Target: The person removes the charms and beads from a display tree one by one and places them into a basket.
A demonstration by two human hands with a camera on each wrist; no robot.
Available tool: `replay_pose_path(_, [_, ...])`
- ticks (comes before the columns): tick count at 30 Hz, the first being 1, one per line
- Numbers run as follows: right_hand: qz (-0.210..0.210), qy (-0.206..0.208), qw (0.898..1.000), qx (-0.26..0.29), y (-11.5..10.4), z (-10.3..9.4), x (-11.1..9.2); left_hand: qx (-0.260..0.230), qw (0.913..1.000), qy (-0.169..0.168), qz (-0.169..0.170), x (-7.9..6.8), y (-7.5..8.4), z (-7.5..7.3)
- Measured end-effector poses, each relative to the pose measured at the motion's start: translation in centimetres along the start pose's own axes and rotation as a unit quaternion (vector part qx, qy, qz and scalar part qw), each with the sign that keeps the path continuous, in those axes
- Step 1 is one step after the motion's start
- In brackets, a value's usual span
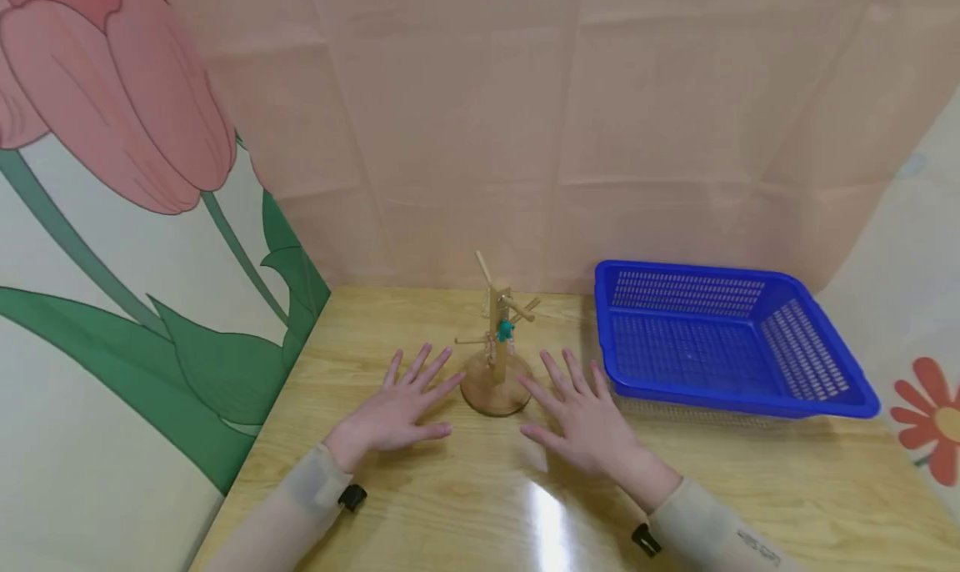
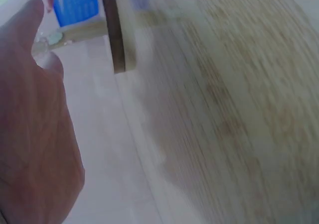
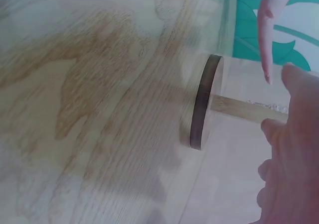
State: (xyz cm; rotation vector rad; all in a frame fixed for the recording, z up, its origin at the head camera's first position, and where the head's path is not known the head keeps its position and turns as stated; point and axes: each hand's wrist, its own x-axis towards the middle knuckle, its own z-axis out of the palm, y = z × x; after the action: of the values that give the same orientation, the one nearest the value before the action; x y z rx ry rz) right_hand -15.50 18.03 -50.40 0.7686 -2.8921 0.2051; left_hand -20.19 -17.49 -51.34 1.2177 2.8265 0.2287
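A small wooden jewelry stand [image 1: 498, 372] with a round base and several slanted pegs stands upright at the middle of the table. Beaded strands and a teal piece [image 1: 506, 330] hang on its post and pegs. My left hand [image 1: 393, 412] is spread, palm down, just left of the base, holding nothing. On the other side my right hand [image 1: 592, 429] mirrors it, fingers fanned out and fingertips near the base. The right wrist view shows the stand's post [image 3: 237, 108] beyond the right hand [image 3: 294, 159], with a finger of the left hand [image 3: 266, 40] across from it.
A blue plastic basket [image 1: 738, 403] with slatted walls sits on the right of the wooden table [image 1: 480, 505]. Pinkish cloth [image 1: 465, 138] hangs behind the table. A panel with a painted tulip [image 1: 127, 105] borders the left, and one with a red flower [image 1: 930, 413] the right.
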Motion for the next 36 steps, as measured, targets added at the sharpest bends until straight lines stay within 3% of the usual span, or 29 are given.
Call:
replay_pose_path(12, [-0.025, 0.009, 0.999, 0.039, 0.7, 0.0, 0.7, -0.082, 0.9933, 0.075, 0.028, 0.2, -0.8, -0.2])
replay_pose_path(18, [-0.027, 0.04, 0.993, 0.104, 0.9, -0.2, 1.2, -0.163, 0.978, 0.129, 0.014, 0.0, -0.9, -1.0])
replay_pose_path(21, [-0.017, 0.055, 0.986, 0.154, 0.9, -0.9, 1.5, -0.216, 0.9599, 0.178, -0.011, 0.2, -0.7, -1.4])
replay_pose_path(27, [0.017, 0.085, 0.969, 0.232, 1.1, -2.3, 2.3, -0.284, 0.9108, 0.295, -0.049, 1.6, 0.5, -2.2])
replay_pose_path(32, [0.047, 0.098, 0.955, 0.276, 1.2, -3.0, 3.2, -0.301, 0.8768, 0.372, -0.048, 3.6, 1.7, -3.5])
replay_pose_path(36, [0.058, 0.135, 0.943, 0.299, 0.9, -3.9, 3.8, -0.331, 0.8482, 0.412, -0.032, 4.9, 2.6, -4.3])
